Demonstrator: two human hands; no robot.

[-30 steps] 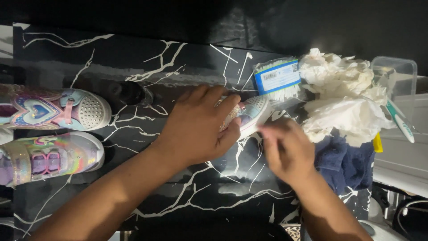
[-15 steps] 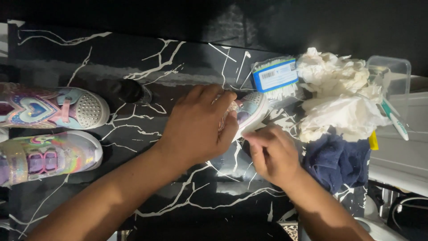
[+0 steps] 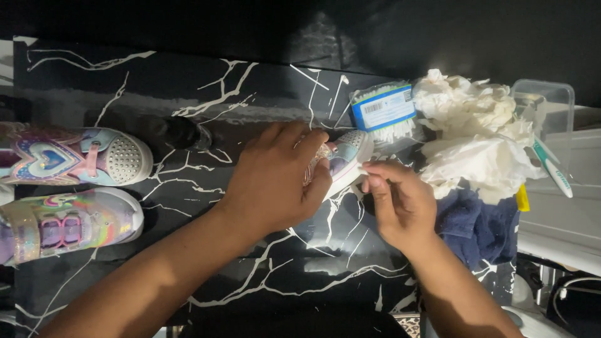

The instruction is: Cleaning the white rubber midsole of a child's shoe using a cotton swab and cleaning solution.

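My left hand lies over a small child's shoe in pastel colours with a white sole and grips it against the black marble-patterned table. Only the shoe's toe shows past my fingers. My right hand is just right of the toe, its fingertips pinched together at the white sole rim. Whether anything is held in that pinch is too small to see.
Two more pastel shoes lie at the left edge. A dark round object stands behind them. To the right are a blue-labelled pack of cotton swabs, crumpled white tissues, a navy cloth, a toothbrush and a clear container.
My right hand slid down and left along the sole, then back up to the toe. My left hand kept its hold on the shoe.
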